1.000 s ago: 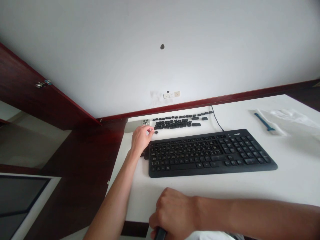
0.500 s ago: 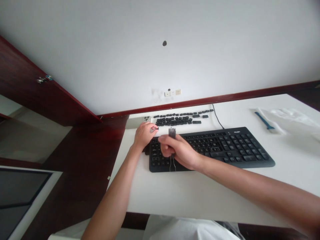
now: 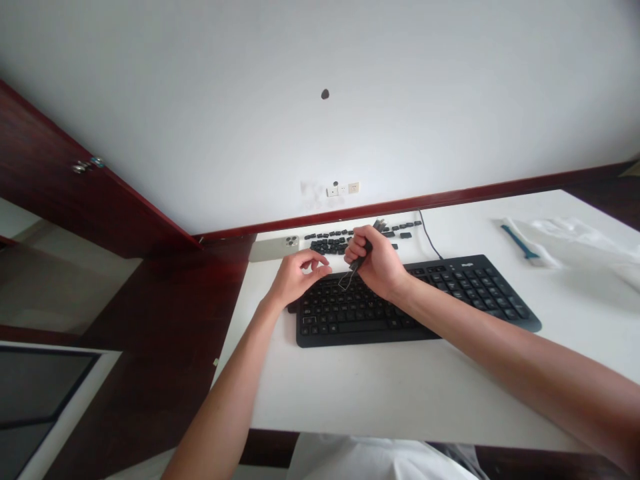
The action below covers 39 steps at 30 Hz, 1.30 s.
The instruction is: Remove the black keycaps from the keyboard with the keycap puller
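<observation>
a plain room, perhaps a home or office, with a white desk (image 3: pixel 400 393), wooden door (image 3: pixel 80 173) and wall sockets (image 3: pixel 343 190).

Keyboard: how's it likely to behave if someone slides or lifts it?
Probably stiff: the keyboard looks like one long, slim, straight slab. Likely to lie flat rather than roll or tip, given its broad base on the table. The cord at its back edge may drag or tug.

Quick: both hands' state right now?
Left hand: partly open, nothing visible in its grip.
Right hand: closed around a wire keycap puller.
</observation>
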### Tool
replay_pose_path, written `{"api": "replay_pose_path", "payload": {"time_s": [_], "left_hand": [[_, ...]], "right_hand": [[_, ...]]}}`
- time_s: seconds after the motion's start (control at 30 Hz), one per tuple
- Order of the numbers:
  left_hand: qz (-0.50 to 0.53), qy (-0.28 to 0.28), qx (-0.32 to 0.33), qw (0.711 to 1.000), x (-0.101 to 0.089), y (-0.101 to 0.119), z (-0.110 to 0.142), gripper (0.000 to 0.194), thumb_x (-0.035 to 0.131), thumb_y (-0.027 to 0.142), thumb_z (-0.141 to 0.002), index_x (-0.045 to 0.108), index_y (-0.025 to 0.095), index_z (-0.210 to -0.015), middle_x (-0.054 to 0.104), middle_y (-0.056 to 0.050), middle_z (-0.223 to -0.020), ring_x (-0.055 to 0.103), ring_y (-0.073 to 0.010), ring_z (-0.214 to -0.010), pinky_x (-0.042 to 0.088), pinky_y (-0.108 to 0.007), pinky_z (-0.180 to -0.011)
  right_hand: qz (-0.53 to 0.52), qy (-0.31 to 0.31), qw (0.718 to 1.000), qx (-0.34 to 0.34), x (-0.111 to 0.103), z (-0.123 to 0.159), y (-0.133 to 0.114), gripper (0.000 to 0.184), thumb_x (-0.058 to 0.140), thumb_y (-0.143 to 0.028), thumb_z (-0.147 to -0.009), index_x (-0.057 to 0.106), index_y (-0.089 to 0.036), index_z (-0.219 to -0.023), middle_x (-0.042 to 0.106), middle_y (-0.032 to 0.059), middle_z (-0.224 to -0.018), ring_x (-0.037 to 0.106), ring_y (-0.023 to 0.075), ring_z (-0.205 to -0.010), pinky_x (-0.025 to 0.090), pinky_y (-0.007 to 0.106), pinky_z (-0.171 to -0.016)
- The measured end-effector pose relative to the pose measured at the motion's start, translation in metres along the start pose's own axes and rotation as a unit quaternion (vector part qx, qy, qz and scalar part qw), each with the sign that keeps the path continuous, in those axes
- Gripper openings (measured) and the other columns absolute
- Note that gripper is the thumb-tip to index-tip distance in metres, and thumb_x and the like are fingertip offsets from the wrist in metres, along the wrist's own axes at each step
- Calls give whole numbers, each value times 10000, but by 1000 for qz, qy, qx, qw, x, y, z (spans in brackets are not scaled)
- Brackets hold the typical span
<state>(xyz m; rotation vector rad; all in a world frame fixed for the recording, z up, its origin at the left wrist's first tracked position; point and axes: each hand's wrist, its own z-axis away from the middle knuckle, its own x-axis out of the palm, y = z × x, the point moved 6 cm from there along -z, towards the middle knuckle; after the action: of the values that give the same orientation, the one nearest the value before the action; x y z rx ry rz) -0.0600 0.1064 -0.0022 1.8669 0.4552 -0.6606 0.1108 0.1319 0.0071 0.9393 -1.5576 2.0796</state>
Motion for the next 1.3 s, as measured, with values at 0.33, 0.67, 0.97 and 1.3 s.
{"api": "replay_pose_path", "payload": {"time_s": [0.33,0.67,0.97,1.3], "left_hand": [[90,-74,-37,993,32,9,6,387,751,565,-897,767,178,-886,713,-29,-828,578,-148,-721,434,-266,-673],[69,-61,-29,995,29,9,7,397,756,573,-888,742,178,-851,678,-15,-766,561,-143,-678,425,-262,-641],[-36,-66,-33,997,9,31,25,262,699,424,-966,718,199,-834,671,5,-776,556,-139,-690,422,-269,-670],[-196,-21,-88,976,29,60,112,406,778,337,-907,658,269,-1289,638,1,-910,645,-182,-811,513,-308,-745]], "right_hand": [[-43,-27,999,16,8,8,1,353,598,-226,-873,348,-220,-625,232,-46,-606,250,130,-587,324,280,-549],[-76,-46,994,70,8,8,9,327,647,-230,-816,357,-220,-666,367,-35,-632,340,120,-590,374,275,-551],[-24,-67,992,100,3,8,15,440,580,-243,-852,208,-234,-617,141,-82,-532,100,102,-502,160,281,-458],[16,-84,995,51,3,15,33,450,598,-295,-855,239,-237,-590,171,-74,-536,166,105,-503,161,310,-509]]}}
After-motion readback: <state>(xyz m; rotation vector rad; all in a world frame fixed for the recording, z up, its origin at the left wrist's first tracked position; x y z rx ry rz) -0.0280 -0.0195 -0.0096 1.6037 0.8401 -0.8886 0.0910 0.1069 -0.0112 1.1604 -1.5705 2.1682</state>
